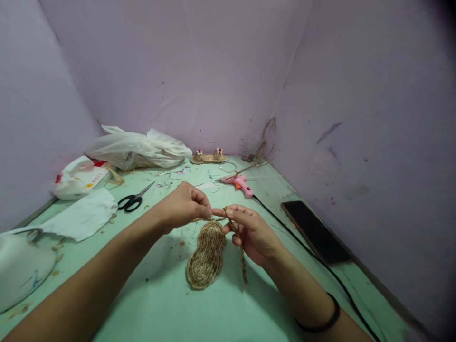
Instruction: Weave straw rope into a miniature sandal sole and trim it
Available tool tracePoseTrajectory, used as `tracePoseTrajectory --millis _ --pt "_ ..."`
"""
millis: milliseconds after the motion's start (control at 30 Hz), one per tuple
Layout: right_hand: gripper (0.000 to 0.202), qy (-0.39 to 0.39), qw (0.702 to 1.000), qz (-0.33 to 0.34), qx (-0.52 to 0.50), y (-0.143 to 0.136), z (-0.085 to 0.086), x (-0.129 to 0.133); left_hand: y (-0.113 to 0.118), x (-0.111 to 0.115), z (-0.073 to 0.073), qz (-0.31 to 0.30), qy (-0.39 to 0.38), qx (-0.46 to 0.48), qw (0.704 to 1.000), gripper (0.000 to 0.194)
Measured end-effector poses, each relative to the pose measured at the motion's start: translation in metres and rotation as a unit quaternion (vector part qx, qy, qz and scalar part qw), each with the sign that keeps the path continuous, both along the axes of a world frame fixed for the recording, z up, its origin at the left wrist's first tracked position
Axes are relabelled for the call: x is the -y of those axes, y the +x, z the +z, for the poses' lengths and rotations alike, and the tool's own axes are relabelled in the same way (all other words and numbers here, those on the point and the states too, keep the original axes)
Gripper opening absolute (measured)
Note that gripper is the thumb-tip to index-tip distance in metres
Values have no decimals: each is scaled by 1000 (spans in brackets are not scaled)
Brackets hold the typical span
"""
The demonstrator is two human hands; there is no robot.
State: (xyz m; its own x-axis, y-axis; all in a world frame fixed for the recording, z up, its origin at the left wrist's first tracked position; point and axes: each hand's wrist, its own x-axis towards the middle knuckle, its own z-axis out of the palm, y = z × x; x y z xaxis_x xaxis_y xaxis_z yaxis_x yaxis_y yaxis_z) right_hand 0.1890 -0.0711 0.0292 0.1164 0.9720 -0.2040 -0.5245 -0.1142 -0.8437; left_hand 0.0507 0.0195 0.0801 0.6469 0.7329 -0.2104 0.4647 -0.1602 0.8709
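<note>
Over the middle of the table, my left hand [188, 206] pinches a thin braided straw cord between thumb and fingers. My right hand [247, 230] has the same braided cord [243, 266] looped over its fingers, and the loose end hangs down past the palm. The two hands' fingertips meet. Just below them lies a flat sole-shaped piece [204, 256] made of coiled straw braid, its top edge close to my right fingertips. Part of the cord between the hands is hidden behind my left fingers.
A pink glue gun [242, 184] with a black cable lies behind my right hand. Black-handled scissors [131, 202] rest at left, a phone [315, 232] at right. At the back are a white plastic bag [138, 147] and a straw piece with red-white decorations [208, 159].
</note>
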Motion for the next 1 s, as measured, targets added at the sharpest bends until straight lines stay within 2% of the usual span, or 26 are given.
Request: tracePoseTrajectory --millis 133,233,467,700,767,867,933,1000 --pt "17 -7 1000 12 -11 -3 -3 0 2 1 -3 -19 -7 3 1000 13" --pt "17 -14 1000 9 -2 -4 -4 -1 2 1 -6 -32 6 -2 999 8" --pt "16 -22 997 -42 65 -7 -5 -1 4 5 -5 -59 181 -58 980 14" --pt "15 -21 988 -1 152 -8 -7 -1 -2 11 0 -120 302 -69 943 13" --pt "16 5 984 29 176 -8 -6 1 -3 10 -2 -148 291 -43 944 12" --pt "18 46 976 61 202 -9 -3 4 0 4 -7 -163 203 -2 966 10" --pt "17 70 973 41 217 -9 -3 6 3 -1 -14 -142 136 24 980 11" --pt "17 87 970 -13 225 -8 -5 5 6 -3 -21 -111 99 46 988 14"
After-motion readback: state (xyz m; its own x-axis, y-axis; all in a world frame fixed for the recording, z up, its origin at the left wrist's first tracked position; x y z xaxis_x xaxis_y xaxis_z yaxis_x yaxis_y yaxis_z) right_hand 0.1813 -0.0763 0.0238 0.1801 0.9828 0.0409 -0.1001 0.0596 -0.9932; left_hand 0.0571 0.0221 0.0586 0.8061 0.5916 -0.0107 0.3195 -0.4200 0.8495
